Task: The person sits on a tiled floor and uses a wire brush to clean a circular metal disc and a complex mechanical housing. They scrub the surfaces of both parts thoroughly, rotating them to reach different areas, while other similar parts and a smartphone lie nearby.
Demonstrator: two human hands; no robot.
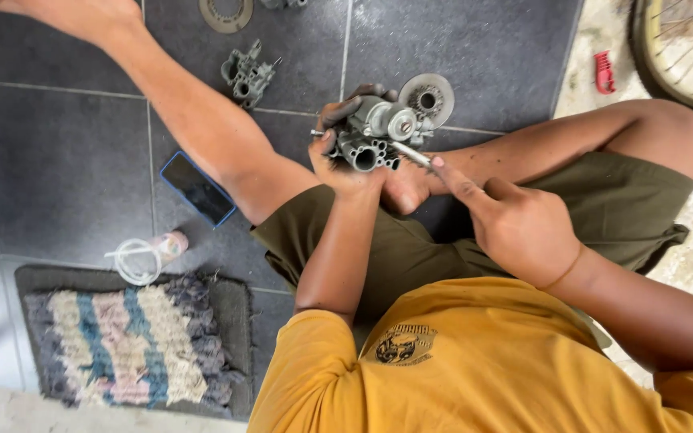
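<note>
Perhaps home workshop: tiled floor [66, 160], engine parts [249, 76]

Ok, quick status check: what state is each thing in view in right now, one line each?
Left hand: gripping the grey metal engine part, held up off the floor.
Right hand: holding a thin metal tool, tip against the part.
Second metal part: lying on the tiles, untouched.
Phone: flat on the floor, screen dark.
Clear tubing coil: lying by the mat.
Red clip: lying on the floor.

My carb body [374, 132]: dull cast metal, greasy. Floor tiles [58, 160]: matt dark stone. Rug [122, 345]: rough woven cloth. Phone [197, 188]: glossy glass.
</note>
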